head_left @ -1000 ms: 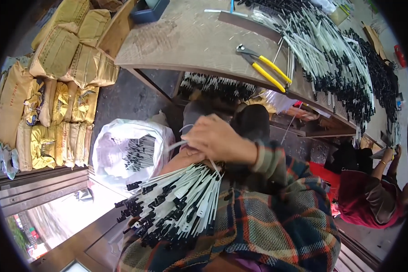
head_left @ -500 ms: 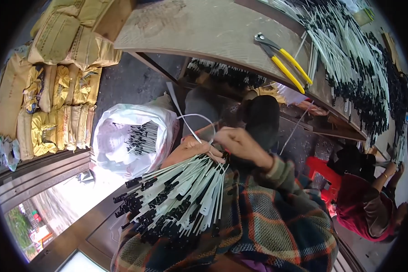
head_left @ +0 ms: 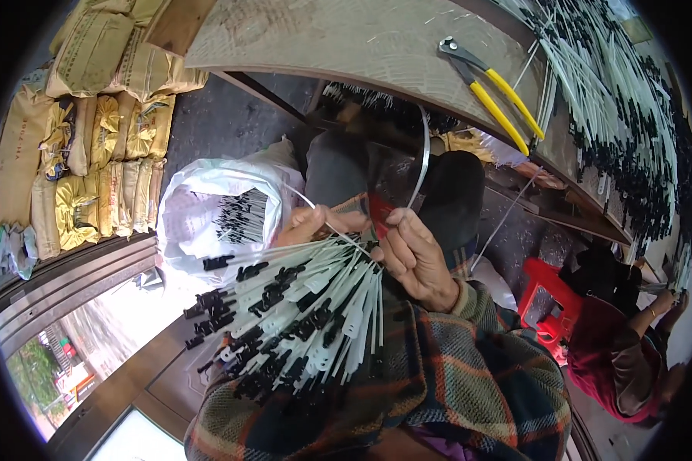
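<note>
Across my lap lies a fanned bundle of thin white rods with black clip-like ends (head_left: 292, 315). A flat white strap (head_left: 425, 157) passes by the narrow end of the bundle. My left hand (head_left: 319, 224) pinches one length of the strap at the bundle's left. On the other side, my right hand (head_left: 417, 257) is closed with another length of strap between thumb and fingers, rising toward the workbench. Whether the strap circles the whole bundle is hidden by my hands and the rods. Something red shows just behind my right fingers.
To the left stands a white sack (head_left: 177, 223) with more black-ended rods inside. Yellow-handled pliers (head_left: 496, 100) rest on the workbench (head_left: 323, 46), beside a large rod pile (head_left: 615, 100). Brown packages (head_left: 92, 61) are stacked far left. A co-worker (head_left: 615, 357) sits right, near a red stool (head_left: 542, 307).
My hands have moved apart, and my right hand has turned over. The strap's loose loop is gone; one length now stands upright from my right fingers. The view has shifted slightly.
</note>
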Action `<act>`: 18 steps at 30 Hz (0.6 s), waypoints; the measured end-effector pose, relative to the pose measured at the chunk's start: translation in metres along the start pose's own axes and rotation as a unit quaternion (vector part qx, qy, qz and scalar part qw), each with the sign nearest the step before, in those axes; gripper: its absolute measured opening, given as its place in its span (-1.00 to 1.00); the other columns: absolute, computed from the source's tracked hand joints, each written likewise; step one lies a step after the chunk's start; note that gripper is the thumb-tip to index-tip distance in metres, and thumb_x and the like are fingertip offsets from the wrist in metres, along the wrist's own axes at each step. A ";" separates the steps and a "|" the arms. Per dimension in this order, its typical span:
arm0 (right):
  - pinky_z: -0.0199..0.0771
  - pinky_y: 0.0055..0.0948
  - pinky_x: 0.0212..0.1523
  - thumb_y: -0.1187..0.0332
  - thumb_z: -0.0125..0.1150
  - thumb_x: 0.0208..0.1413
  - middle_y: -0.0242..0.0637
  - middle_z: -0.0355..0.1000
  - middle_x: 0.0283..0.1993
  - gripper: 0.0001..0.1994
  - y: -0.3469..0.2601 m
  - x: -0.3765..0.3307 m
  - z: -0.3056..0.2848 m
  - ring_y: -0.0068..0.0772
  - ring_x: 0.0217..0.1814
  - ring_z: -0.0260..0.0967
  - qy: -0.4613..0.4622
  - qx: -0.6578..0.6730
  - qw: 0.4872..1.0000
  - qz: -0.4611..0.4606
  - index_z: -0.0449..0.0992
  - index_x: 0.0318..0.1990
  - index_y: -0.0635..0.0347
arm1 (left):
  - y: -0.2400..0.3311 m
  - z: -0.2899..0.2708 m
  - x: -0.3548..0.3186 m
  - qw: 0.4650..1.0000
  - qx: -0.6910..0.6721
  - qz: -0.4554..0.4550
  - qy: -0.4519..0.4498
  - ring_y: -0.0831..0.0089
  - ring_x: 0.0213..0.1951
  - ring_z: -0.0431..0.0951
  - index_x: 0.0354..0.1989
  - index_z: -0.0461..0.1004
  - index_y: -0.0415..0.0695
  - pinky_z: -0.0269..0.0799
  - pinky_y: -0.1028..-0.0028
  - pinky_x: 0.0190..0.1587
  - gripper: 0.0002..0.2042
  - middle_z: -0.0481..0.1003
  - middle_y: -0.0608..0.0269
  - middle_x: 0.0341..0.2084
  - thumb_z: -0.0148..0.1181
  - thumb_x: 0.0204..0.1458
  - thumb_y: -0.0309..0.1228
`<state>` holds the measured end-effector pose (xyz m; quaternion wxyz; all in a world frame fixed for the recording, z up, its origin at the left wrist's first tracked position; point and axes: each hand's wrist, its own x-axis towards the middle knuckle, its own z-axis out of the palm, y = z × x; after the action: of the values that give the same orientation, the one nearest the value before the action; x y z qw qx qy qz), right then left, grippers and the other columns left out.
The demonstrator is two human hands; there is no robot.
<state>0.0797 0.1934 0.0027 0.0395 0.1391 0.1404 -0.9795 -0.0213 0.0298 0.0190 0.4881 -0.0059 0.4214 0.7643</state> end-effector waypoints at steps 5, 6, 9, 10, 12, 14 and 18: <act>0.22 -0.55 -0.30 0.32 -0.25 0.26 -0.55 0.00 -0.73 -0.80 -0.012 -0.020 -0.013 -0.68 -0.72 -0.04 -0.022 -0.049 0.998 0.021 0.32 -0.21 0.20 | -0.004 -0.029 0.000 0.989 0.124 0.070 -0.039 0.19 -0.25 0.50 -0.53 0.45 -0.26 0.27 0.22 0.08 -0.53 0.51 -0.06 -0.45 -0.35 0.22 -0.25; 0.22 -0.55 -0.30 0.32 -0.25 0.26 -0.55 0.00 -0.73 -0.80 -0.014 -0.027 -0.019 -0.68 -0.72 -0.04 -0.014 -0.051 0.999 0.015 0.32 -0.21 0.20 | -0.007 -0.026 -0.001 0.988 0.141 0.057 -0.015 0.18 -0.24 0.50 -0.53 0.45 -0.27 0.29 0.22 0.07 -0.54 0.51 -0.08 -0.45 -0.34 0.21 -0.25; 0.18 -0.49 -0.28 0.27 -0.16 0.23 -0.57 -0.02 -0.78 -0.82 -0.016 -0.037 -0.020 -0.66 -0.75 -0.08 -0.029 -0.064 0.997 0.033 0.33 -0.26 0.15 | -0.029 -0.044 -0.029 0.987 0.095 0.129 0.024 0.18 -0.12 0.47 -0.36 0.48 -0.30 0.25 0.23 0.11 -0.55 0.51 -0.05 -0.39 -0.30 0.20 -0.20; 0.18 -0.49 -0.28 0.27 -0.16 0.23 -0.57 -0.02 -0.78 -0.82 -0.016 -0.040 -0.027 -0.66 -0.75 -0.08 -0.016 -0.078 0.996 0.026 0.33 -0.26 0.15 | -0.047 -0.063 -0.023 0.989 0.080 0.127 0.009 0.18 -0.12 0.47 -0.36 0.48 -0.30 0.25 0.23 0.11 -0.55 0.51 -0.05 -0.39 -0.30 0.20 -0.20; 0.19 -0.49 -0.23 0.31 -0.23 0.26 -0.57 -0.01 -0.74 -0.79 -0.014 -0.034 -0.030 -0.70 -0.69 -0.06 -0.056 -0.074 0.995 0.030 0.33 -0.24 0.22 | -0.075 -0.058 0.056 0.978 -0.121 0.120 -0.119 0.16 -0.09 0.44 -0.31 0.46 -0.30 0.24 0.23 0.11 -0.56 0.48 -0.05 -0.33 -0.31 0.20 -0.19; 0.19 -0.51 -0.24 0.31 -0.22 0.26 -0.56 0.01 -0.73 -0.79 -0.014 -0.031 -0.036 -0.71 -0.69 -0.06 -0.087 -0.102 0.991 0.023 0.33 -0.24 0.23 | -0.102 -0.069 0.057 0.913 -0.305 0.100 -0.250 0.15 -0.06 0.41 -0.25 0.44 -0.29 0.24 0.22 0.12 -0.56 0.46 -0.04 -0.26 -0.32 0.20 -0.18; 0.20 -0.50 -0.18 0.34 -0.19 0.23 -0.48 0.11 -0.68 -0.80 -0.026 -0.016 -0.010 -0.65 -0.65 0.01 -0.124 -0.144 0.972 0.138 0.32 -0.29 0.27 | -0.153 -0.102 0.021 0.644 -0.606 0.060 -0.462 0.12 0.00 0.35 -0.14 0.39 -0.29 0.22 0.21 0.13 -0.55 0.40 -0.03 -0.14 -0.35 0.21 -0.16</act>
<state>0.0945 0.2221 0.0045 0.2111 0.0278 0.2530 -0.9438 0.0412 0.0049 -0.1533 0.4596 0.0789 -0.4173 0.7800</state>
